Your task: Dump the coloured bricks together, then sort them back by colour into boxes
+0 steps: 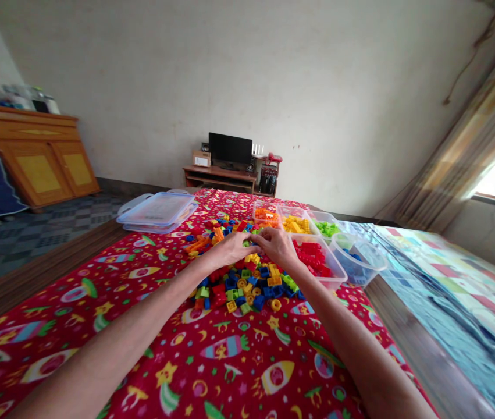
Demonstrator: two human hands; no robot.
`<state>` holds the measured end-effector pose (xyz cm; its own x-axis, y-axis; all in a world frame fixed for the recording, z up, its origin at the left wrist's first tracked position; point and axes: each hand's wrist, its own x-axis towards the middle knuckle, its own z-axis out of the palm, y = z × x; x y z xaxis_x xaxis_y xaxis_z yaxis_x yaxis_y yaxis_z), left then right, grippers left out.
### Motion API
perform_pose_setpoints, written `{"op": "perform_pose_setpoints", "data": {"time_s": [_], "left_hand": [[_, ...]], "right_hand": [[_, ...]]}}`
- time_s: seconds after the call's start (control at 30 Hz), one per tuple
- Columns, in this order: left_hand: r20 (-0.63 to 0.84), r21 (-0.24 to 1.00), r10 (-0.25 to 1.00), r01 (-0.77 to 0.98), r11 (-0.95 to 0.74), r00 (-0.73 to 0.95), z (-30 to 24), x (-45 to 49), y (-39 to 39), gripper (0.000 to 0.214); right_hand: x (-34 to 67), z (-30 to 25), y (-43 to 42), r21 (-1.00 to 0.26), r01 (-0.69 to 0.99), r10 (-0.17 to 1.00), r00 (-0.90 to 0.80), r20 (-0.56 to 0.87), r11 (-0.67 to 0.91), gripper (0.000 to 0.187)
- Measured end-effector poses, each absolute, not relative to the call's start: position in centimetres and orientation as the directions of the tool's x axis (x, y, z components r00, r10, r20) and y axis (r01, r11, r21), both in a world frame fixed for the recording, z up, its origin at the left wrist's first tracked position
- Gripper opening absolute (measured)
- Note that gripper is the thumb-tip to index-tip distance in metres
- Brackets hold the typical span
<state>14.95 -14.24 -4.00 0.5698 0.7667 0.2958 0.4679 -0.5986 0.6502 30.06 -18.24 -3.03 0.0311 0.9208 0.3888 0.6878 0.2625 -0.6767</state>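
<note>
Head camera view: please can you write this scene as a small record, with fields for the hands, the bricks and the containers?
Left hand: fingers at a green brick; grip unclear.
Right hand: fingers at the same brick.
Loose bricks: mixed colours, heaped below the hands.
Containers: transparent tubs of orange, yellow, green and red bricks; a round tub of blue bricks.
Lids: stacked transparent lids.
Surface: red rocket-print bedspread.

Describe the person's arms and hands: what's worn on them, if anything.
The left forearm and right forearm are bare, with no sleeves in view and no watch or bracelet showing. The left hand and right hand wear no gloves. Any rings are too small to make out.
</note>
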Motion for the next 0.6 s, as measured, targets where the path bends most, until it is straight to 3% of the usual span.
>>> {"op": "perform_pose_setpoints", "data": {"time_s": [0.17, 0.33, 0.43, 0.53, 0.6], "left_hand": [[0.278, 0.612, 0.751, 0.492, -0.619, 0.599, -5.0, 14.9, -13.6, 0.038], [0.315, 0.615, 0.813, 0.548, -0.567, 0.489, -5.4, 14.5, -13.3, 0.040], [0.317, 0.736, 0.865, 0.474, -0.483, 0.390, -4.7, 14.3, -13.7, 0.048], [0.182, 0.930, 0.925, 0.247, -0.272, 0.334, -4.1, 14.6, -14.3, 0.040], [0.053, 0.992, 0.929, 0.086, -0.091, 0.365, -3.8, 14.9, -14.6, 0.044]], "right_hand": [[30.4, -3.3, -17.7, -0.712, 0.630, 0.901, 0.043, 0.432, 0.311, 0.025], [31.6, -3.4, -17.1, -0.741, 0.572, 0.880, 0.068, 0.470, 0.351, 0.029], [31.7, -3.6, -17.1, -0.749, 0.569, 0.896, 0.048, 0.441, 0.339, 0.028], [31.1, -3.6, -17.5, -0.753, 0.568, 0.911, 0.010, 0.412, 0.334, 0.026], [30.7, -3.5, -17.8, -0.736, 0.585, 0.917, -0.031, 0.398, 0.340, 0.023]]}}
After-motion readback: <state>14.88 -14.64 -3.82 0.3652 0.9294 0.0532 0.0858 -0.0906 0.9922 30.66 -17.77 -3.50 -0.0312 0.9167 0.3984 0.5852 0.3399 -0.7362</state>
